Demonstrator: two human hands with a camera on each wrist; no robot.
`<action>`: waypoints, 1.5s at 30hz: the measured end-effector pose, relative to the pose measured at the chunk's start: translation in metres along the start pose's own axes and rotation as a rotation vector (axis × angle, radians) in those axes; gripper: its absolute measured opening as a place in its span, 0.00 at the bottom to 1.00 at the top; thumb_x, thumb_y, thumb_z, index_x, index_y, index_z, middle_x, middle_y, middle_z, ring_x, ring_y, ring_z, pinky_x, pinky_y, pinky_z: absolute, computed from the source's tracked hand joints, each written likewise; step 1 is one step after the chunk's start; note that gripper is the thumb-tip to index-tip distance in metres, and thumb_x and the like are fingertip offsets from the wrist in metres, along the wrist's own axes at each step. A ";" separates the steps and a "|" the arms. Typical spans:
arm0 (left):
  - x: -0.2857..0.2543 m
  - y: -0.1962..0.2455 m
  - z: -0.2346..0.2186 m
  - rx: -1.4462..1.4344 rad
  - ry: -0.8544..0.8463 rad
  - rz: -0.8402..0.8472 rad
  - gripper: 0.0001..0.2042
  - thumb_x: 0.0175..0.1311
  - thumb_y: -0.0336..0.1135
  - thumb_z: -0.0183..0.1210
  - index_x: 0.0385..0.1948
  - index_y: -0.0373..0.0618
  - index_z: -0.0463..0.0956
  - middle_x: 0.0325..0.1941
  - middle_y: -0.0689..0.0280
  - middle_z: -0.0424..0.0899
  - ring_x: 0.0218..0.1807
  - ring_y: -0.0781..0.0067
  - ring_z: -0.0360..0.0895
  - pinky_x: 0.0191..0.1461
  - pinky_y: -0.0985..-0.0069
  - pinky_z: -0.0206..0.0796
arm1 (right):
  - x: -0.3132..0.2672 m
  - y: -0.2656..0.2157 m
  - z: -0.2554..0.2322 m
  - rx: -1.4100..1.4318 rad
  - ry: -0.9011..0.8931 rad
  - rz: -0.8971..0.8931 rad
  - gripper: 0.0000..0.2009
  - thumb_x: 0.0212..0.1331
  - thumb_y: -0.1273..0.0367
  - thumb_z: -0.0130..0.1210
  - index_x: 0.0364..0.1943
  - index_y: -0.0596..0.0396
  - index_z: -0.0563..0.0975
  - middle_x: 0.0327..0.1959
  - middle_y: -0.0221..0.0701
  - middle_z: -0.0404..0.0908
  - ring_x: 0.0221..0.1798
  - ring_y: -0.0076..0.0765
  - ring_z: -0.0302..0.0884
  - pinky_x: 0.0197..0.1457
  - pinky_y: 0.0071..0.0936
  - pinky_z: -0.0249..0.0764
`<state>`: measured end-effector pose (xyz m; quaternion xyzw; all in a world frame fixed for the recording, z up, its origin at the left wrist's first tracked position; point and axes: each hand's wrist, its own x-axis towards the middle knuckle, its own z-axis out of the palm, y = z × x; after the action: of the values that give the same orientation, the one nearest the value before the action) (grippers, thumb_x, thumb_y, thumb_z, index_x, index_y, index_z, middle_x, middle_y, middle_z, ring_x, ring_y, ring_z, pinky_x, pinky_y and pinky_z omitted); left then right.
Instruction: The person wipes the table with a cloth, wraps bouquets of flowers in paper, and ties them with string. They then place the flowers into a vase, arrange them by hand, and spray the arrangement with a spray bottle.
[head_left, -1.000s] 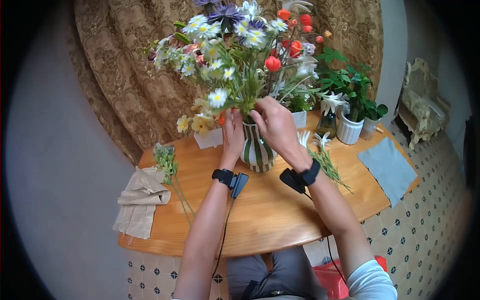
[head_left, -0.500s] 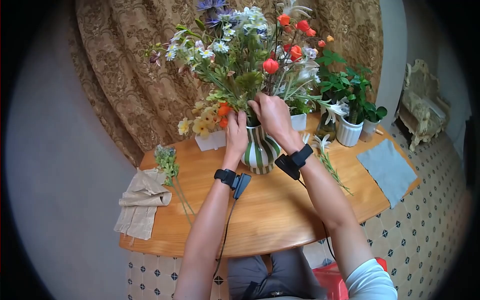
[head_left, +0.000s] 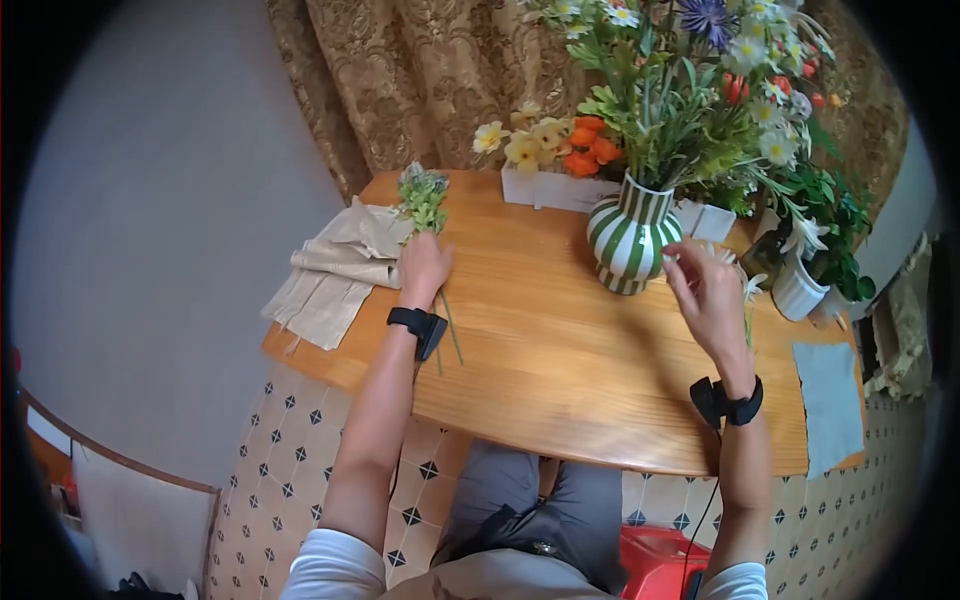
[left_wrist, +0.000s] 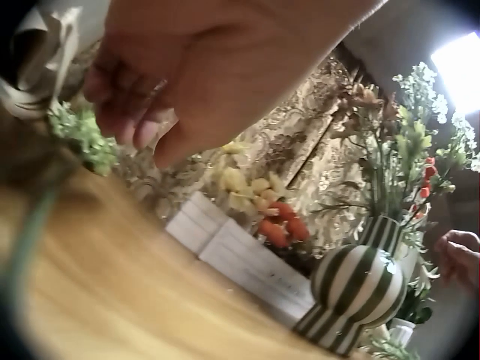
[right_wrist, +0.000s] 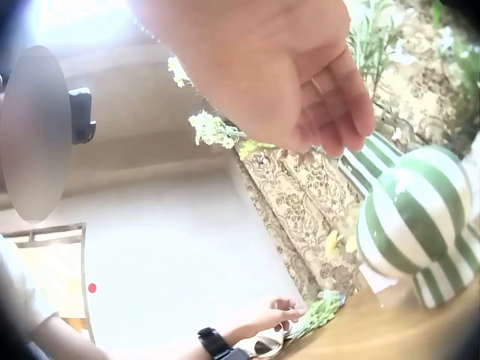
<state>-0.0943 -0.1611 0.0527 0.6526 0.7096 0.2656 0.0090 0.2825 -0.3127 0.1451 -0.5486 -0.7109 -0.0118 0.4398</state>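
My left hand (head_left: pixel 425 268) is over the stems of a leafy green flower sprig (head_left: pixel 424 200), which lies at the left of the wooden table (head_left: pixel 520 370). In the left wrist view its fingers hang loosely curled beside the sprig's leaves, with nothing seen between them. Beside the green-and-white striped vase (head_left: pixel 632 243) my right hand (head_left: pixel 714 300) hovers, fingers loosely bent and holding nothing. The vase stands upright and carries a large bouquet (head_left: pixel 690 110) of daisies, a purple bloom, red blossoms and greenery.
Crumpled brown paper (head_left: pixel 340 275) lies left of the sprig. Behind the vase is a white box (head_left: pixel 565 190) near yellow and orange flowers (head_left: pixel 590 150). A white pot (head_left: pixel 798 288) with a plant and a grey cloth (head_left: pixel 828 405) occupy the right side.
Both hands have left the bouquet's stems at the vase mouth. The left hand has moved left to the sprig; the right has drawn back beside the vase. The head view has swung left.
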 end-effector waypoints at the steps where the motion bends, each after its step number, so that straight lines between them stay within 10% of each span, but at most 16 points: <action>1: -0.007 -0.005 -0.003 0.074 -0.012 -0.043 0.17 0.56 0.45 0.67 0.35 0.37 0.80 0.38 0.50 0.86 0.45 0.45 0.83 0.49 0.56 0.74 | -0.005 0.000 0.005 0.024 -0.056 -0.012 0.06 0.63 0.69 0.60 0.39 0.56 0.82 0.24 0.40 0.83 0.24 0.40 0.81 0.29 0.34 0.74; 7: 0.005 -0.035 0.025 0.241 -0.105 -0.074 0.15 0.59 0.43 0.66 0.35 0.37 0.81 0.34 0.52 0.86 0.37 0.54 0.85 0.38 0.61 0.76 | -0.025 0.005 0.043 0.023 -0.292 -0.039 0.06 0.60 0.70 0.60 0.37 0.56 0.82 0.26 0.41 0.84 0.27 0.45 0.83 0.33 0.37 0.75; 9: 0.014 -0.046 0.035 -0.742 -0.223 -0.143 0.11 0.65 0.38 0.64 0.34 0.38 0.80 0.25 0.61 0.83 0.21 0.72 0.79 0.22 0.74 0.68 | -0.028 0.006 0.049 0.031 -0.348 -0.091 0.06 0.60 0.69 0.60 0.38 0.56 0.82 0.26 0.42 0.84 0.29 0.46 0.83 0.35 0.38 0.76; 12: -0.017 0.001 0.004 -1.134 -0.255 -0.253 0.08 0.68 0.34 0.61 0.33 0.39 0.78 0.19 0.69 0.77 0.14 0.85 0.67 0.16 0.83 0.57 | -0.027 -0.001 0.055 0.056 -0.440 -0.032 0.06 0.61 0.69 0.60 0.37 0.56 0.82 0.26 0.41 0.83 0.30 0.47 0.83 0.36 0.39 0.76; 17: -0.032 0.004 0.007 -0.845 -0.375 -0.140 0.14 0.64 0.40 0.66 0.29 0.38 0.76 0.23 0.61 0.83 0.22 0.72 0.80 0.21 0.72 0.67 | -0.018 -0.017 0.075 0.129 -0.558 -0.031 0.07 0.61 0.67 0.59 0.36 0.57 0.82 0.25 0.42 0.82 0.30 0.48 0.82 0.36 0.41 0.75; 19: -0.036 0.000 -0.003 -0.202 0.129 0.069 0.19 0.58 0.45 0.70 0.34 0.37 0.77 0.23 0.54 0.83 0.28 0.53 0.82 0.31 0.62 0.72 | -0.015 -0.026 0.086 0.142 -0.547 -0.066 0.08 0.61 0.66 0.59 0.35 0.57 0.82 0.25 0.43 0.82 0.31 0.49 0.82 0.36 0.42 0.75; 24: -0.027 -0.028 0.014 -0.002 -0.169 0.031 0.19 0.55 0.46 0.70 0.31 0.37 0.77 0.28 0.46 0.83 0.36 0.41 0.82 0.40 0.55 0.73 | -0.012 -0.044 0.155 0.223 -0.669 -0.076 0.11 0.61 0.63 0.59 0.33 0.57 0.83 0.28 0.44 0.84 0.33 0.53 0.82 0.40 0.45 0.76; 27: -0.021 -0.039 0.026 -0.045 -0.222 0.070 0.13 0.59 0.37 0.67 0.29 0.35 0.75 0.27 0.50 0.84 0.28 0.50 0.83 0.29 0.58 0.72 | -0.008 -0.067 0.214 0.177 -0.613 -0.049 0.14 0.61 0.62 0.59 0.30 0.61 0.82 0.29 0.49 0.84 0.36 0.56 0.83 0.43 0.48 0.76; 30: -0.041 -0.029 0.011 -0.953 -0.406 -0.233 0.08 0.69 0.33 0.60 0.31 0.42 0.72 0.19 0.68 0.76 0.14 0.84 0.67 0.14 0.83 0.55 | -0.003 -0.091 0.251 0.069 -0.572 0.031 0.14 0.59 0.63 0.59 0.30 0.64 0.81 0.29 0.54 0.83 0.39 0.59 0.83 0.45 0.50 0.77; 39: -0.106 -0.024 -0.128 -1.198 -0.099 -0.135 0.08 0.70 0.35 0.60 0.40 0.45 0.70 0.24 0.70 0.78 0.15 0.87 0.67 0.14 0.88 0.54 | 0.021 -0.060 0.280 -0.015 -0.400 0.251 0.12 0.60 0.64 0.58 0.37 0.61 0.80 0.35 0.54 0.83 0.40 0.61 0.82 0.43 0.52 0.77; 45: -0.120 0.008 -0.143 -1.326 0.045 0.073 0.05 0.71 0.30 0.58 0.40 0.44 0.70 0.25 0.69 0.78 0.16 0.88 0.69 0.15 0.89 0.57 | 0.020 -0.094 0.254 0.069 -0.371 0.039 0.16 0.64 0.59 0.58 0.39 0.61 0.83 0.35 0.52 0.84 0.41 0.60 0.82 0.45 0.50 0.77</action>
<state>-0.1205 -0.3248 0.1392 0.5268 0.3733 0.6595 0.3850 0.0525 -0.2078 0.0461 -0.5397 -0.7692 0.1224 0.3196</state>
